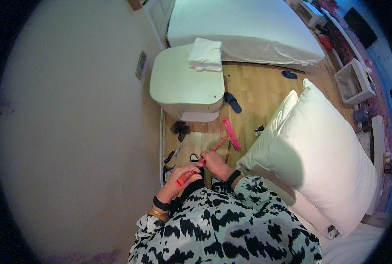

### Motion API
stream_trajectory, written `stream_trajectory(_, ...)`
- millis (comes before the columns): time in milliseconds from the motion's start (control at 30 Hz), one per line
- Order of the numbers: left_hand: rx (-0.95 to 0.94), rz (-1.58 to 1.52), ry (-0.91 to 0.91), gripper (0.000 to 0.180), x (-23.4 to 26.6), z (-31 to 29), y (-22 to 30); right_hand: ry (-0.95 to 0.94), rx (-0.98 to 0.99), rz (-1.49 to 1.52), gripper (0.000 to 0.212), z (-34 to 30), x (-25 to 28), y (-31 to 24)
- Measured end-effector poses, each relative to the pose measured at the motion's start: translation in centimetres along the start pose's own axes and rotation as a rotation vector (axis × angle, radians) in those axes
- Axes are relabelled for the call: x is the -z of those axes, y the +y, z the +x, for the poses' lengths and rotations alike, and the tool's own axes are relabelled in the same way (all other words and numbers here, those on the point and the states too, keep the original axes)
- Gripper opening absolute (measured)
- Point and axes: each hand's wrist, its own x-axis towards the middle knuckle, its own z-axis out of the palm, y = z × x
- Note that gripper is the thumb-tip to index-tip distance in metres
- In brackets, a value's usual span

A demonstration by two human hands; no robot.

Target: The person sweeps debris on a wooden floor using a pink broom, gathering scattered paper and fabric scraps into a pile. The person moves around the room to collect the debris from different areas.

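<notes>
Apparently, work remained: our left hand [186, 173] and right hand [215, 162] gripped a slim red-handled broom [220, 143], its pink bar-shaped head [232, 134] beyond them over the pale wooden floor [254, 83]. A fluffy black clump [181, 130] at left lay apart from it, ungathered; we couldn't tell what was done.

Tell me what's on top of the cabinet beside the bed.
A stack of folded white cloths sits at the far right corner of the cabinet; a small mark shows near the front right corner. The surface beneath the cloths is covered.
</notes>
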Motion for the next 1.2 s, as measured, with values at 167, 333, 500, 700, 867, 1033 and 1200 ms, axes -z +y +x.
stream_trajectory(167, -0.045, 0.104, -0.188, 0.028, 5.7, 5.9, -1.7, -0.097, -0.081, -0.080, 0.013, 6.0, 1.5, 1.1)
stream_trajectory(333, -0.176, 0.027, -0.257, 0.031, 9.5, 10.7, -2.8, -0.093, -0.024, -0.169, 0.010, 10.9, 2.6, 3.9)
stream_trajectory(500, -0.150, 0.051, -0.354, 0.034, 10.4, 14.7, -5.7, -0.164, -0.020, -0.312, 0.009, 14.3, 3.9, 7.8)
stream_trajectory(700, -0.187, 0.110, -0.375, 0.033, 8.7, 19.3, -10.0, -0.281, 0.035, -0.424, 0.012, 17.7, 5.6, 13.0)
stream_trajectory(867, -0.121, 0.206, -0.457, 0.035, 8.1, 22.9, -9.5, -0.374, 0.071, -0.437, 0.013, 20.0, 7.9, 15.2)
stream_trajectory(1033, -0.164, 0.322, -0.470, 0.032, 7.7, 27.2, -8.1, -0.381, 0.166, -0.413, 0.011, 22.8, 9.1, 17.8)
stream_trajectory(1200, -0.224, 0.264, -0.378, 0.032, 7.5, 31.2, -8.2, -0.141, 0.170, -0.341, 0.008, 24.7, 10.8, 21.3)
